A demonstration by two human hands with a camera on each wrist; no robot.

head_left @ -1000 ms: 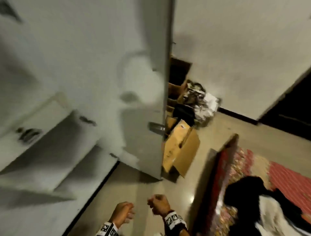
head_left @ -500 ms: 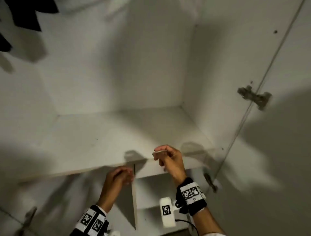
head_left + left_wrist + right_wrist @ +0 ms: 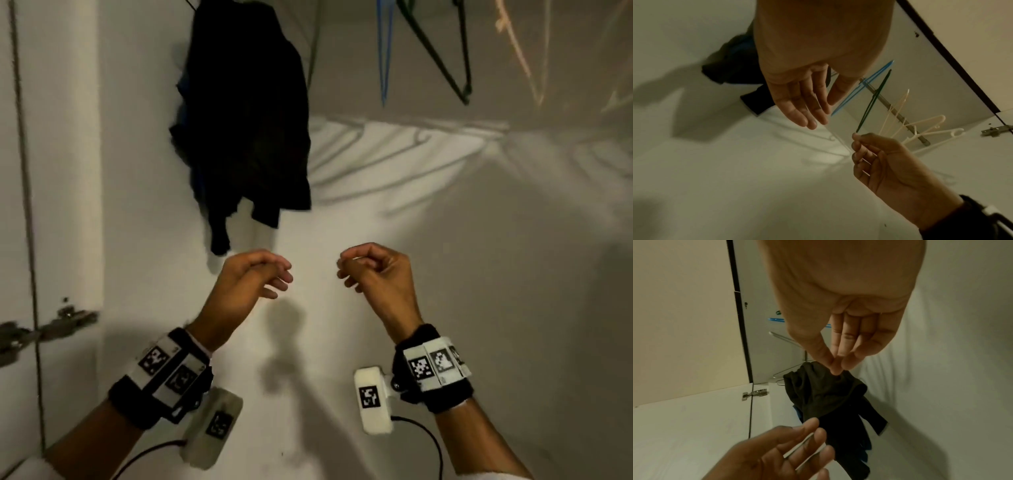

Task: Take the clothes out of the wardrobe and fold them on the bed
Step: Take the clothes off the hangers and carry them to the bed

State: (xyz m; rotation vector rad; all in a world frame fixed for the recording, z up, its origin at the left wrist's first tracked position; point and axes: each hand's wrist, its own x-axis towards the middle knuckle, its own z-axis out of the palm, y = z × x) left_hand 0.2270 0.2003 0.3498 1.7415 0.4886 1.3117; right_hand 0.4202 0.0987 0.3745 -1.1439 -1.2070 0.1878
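Observation:
A black garment [image 3: 246, 120] hangs at the upper left inside the white wardrobe, with a bit of blue cloth showing behind it. It also shows in the wrist views as the black garment [image 3: 828, 402] [image 3: 731, 69]. My left hand [image 3: 281, 279] is raised just below its hem, fingers relaxed and holding nothing. My right hand [image 3: 342, 270] is level with it to the right, loosely curled with thumb near fingertips, also empty. In the right wrist view the right hand [image 3: 837, 368] is in front of the garment; whether it touches the cloth is unclear.
Empty hangers hang on the rail [image 3: 896, 113] to the right of the garment: a blue hanger [image 3: 385, 51], a dark green hanger [image 3: 445, 58] and cream hangers [image 3: 920, 128]. A metal door hinge [image 3: 51, 329] sits at the left edge. The wardrobe's white back wall lies behind both hands.
The view has swung from the room and bed to the wardrobe shelf, then up to the hanging space. Both hands have risen toward the black garment, still empty.

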